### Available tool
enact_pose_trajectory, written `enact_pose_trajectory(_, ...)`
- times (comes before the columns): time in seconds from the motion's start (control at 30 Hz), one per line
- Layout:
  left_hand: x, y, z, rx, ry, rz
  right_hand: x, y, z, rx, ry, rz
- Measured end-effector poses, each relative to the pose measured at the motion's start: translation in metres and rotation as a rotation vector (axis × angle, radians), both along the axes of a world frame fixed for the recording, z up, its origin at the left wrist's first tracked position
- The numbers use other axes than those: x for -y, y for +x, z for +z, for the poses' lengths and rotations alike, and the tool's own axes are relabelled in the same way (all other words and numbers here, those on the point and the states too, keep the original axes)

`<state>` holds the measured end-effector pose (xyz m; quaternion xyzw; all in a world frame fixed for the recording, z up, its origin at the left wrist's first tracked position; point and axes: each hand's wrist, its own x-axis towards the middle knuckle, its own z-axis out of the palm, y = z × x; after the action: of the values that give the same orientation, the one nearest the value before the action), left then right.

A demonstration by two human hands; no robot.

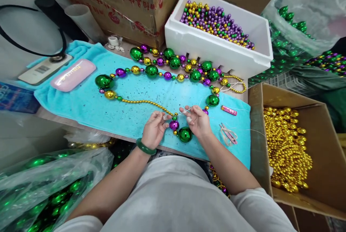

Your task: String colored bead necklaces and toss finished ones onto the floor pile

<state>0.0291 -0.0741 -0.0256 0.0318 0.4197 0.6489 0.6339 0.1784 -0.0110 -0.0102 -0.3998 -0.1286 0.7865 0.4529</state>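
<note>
My left hand (pixel 156 127), with a green bangle (pixel 146 147) at its wrist, pinches a thin clear string (pixel 177 115) near the strand's end. On the other side my right hand (pixel 198 121) pinches the same string, drawn between both hands. Just below it lie a purple bead (pixel 174 125) and a large green bead (pixel 185 134). This strand loops across the blue towel (pixel 129 116), with gold, purple and green beads and a section of small gold beads (pixel 146 101). A second beaded strand (pixel 175 62) lies behind it.
Behind the towel stand a white foam box (pixel 216 49) of mixed beads and a cardboard box (pixel 129 12) of purple ones. To the right is a carton (pixel 258 116) of gold beads. A pink case (pixel 73 75), a lighter (pixel 229 110) and scissors-like tool (pixel 228 134) lie on the towel.
</note>
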Motion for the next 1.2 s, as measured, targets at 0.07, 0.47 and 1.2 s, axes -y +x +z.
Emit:
enact_pose_trajectory(0.07,0.001,0.001,0.000,-0.036,-0.001,-0.012,0.002,-0.001,0.001,0.012,0.027,-0.011)
enact_pose_trajectory(0.47,0.008,0.005,-0.006,-0.741,0.173,-0.254,0.007,0.001,-0.008,0.361,0.201,0.123)
enact_pose_trajectory(1.2,0.018,0.000,-0.003,-1.155,0.134,-0.567,-0.010,0.021,0.013,0.632,0.426,0.555)
